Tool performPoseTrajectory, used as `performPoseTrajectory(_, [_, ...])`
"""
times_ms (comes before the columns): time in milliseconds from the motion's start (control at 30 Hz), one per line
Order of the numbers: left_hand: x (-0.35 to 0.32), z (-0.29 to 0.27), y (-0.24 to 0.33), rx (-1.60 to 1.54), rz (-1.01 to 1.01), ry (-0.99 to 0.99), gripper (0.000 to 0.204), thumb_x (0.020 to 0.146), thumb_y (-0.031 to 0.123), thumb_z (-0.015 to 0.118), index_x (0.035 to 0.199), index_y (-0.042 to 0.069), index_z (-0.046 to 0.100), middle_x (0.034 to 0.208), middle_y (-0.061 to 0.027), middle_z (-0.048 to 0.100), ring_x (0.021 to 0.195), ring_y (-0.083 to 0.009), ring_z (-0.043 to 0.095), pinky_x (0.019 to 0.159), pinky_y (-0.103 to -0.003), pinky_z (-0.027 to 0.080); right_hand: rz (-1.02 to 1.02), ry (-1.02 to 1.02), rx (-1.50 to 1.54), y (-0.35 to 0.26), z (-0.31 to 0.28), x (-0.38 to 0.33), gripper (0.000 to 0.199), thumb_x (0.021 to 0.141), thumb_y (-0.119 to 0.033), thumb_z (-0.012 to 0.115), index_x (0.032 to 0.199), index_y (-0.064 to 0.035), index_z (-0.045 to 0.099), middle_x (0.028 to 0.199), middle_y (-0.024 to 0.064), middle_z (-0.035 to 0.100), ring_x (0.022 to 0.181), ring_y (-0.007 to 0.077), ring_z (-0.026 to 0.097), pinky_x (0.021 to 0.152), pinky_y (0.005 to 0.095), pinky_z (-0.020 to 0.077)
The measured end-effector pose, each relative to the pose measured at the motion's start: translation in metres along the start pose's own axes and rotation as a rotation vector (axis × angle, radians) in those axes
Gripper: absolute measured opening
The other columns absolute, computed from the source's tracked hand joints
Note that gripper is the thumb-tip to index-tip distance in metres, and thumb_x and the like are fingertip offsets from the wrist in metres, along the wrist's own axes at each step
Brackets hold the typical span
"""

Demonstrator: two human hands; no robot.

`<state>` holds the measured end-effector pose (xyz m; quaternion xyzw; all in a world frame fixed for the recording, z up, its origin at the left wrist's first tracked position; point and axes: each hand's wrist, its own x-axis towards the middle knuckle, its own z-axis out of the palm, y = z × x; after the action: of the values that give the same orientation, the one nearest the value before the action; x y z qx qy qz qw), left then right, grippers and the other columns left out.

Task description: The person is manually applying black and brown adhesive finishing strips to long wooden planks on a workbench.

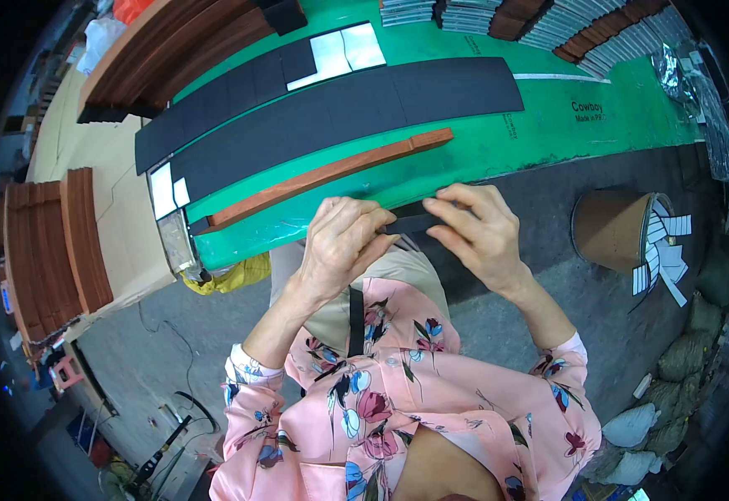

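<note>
Your left hand [341, 242] and right hand [479, 234] meet just in front of the near edge of the green worktop [548, 125], both gripping one narrow black strip of flat, flexible material [413, 223]. The fingers of your left hand are curled and pressed together over the strip's left end; the fingers of your right hand pinch its right end between thumb and forefinger, the other fingers loosely bent. The strip's short middle stretch spans between the two hands — a further length of it hangs down from under your left hand across your lap (over the pink flowered blouse).

Just beyond your hands, on the worktop, lies a long reddish-brown strip [331, 173], slightly bowed, and behind that a row of wide black sheets laid edge to edge [339, 117]. Stacks of brown strips [55, 250] stand on cardboard to your left. To your right, on the grey floor, stands a round cardboard drum [619, 227] with white paper slips [663, 250] spilling from it — well apart from your hands.
</note>
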<state>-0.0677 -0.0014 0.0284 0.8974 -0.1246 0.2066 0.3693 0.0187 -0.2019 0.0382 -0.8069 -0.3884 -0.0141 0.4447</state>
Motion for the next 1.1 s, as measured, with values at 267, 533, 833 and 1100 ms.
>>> performPoseTrajectory(267, [0.009,0.013,0.004,-0.056,-0.039,-0.044,0.031,0.065,0.007,0.077,0.093,0.004,0.063,0.088,-0.0082,0.062,0.078,-0.0237,0.058,0.070,-0.034,0.044,-0.286,-0.076,-0.212,0.010,-0.006,0.007,0.032,0.059,-0.015,0.078,0.089,-0.0114,0.070,0.083,-0.0017,0.062,0.074,0.0170,0.056,0.059,0.0277,0.0497])
performPoseTrajectory(533, [0.030,0.009,0.003,0.044,-0.045,0.009,0.041,0.066,0.016,0.077,0.103,0.005,0.062,0.097,-0.0068,0.061,0.087,-0.0232,0.057,0.078,-0.037,0.037,-0.243,-0.165,-0.128,0.037,-0.029,0.022,0.025,0.064,-0.010,0.076,0.088,-0.0070,0.068,0.083,0.0040,0.063,0.074,0.0218,0.058,0.063,0.0323,0.0500])
performPoseTrajectory(833, [0.058,0.046,-0.019,0.371,-0.283,0.144,0.037,0.064,0.021,0.078,0.098,0.009,0.065,0.104,-0.0009,0.062,0.095,-0.0178,0.055,0.082,-0.040,0.030,-0.189,-0.110,-0.142,0.077,-0.024,0.075,0.022,0.066,-0.009,0.075,0.087,-0.0073,0.071,0.084,0.0035,0.064,0.077,0.0205,0.057,0.066,0.0315,0.0484])
performPoseTrajectory(1100, [0.060,0.060,-0.023,0.294,-0.371,0.199,0.026,0.064,0.018,0.078,0.087,0.009,0.068,0.094,0.0022,0.064,0.090,-0.0164,0.057,0.083,-0.041,0.030,-0.248,-0.147,-0.156,0.084,-0.014,0.083,0.022,0.066,-0.011,0.075,0.087,-0.0098,0.072,0.083,0.0010,0.063,0.078,0.0189,0.056,0.065,0.0307,0.0487])
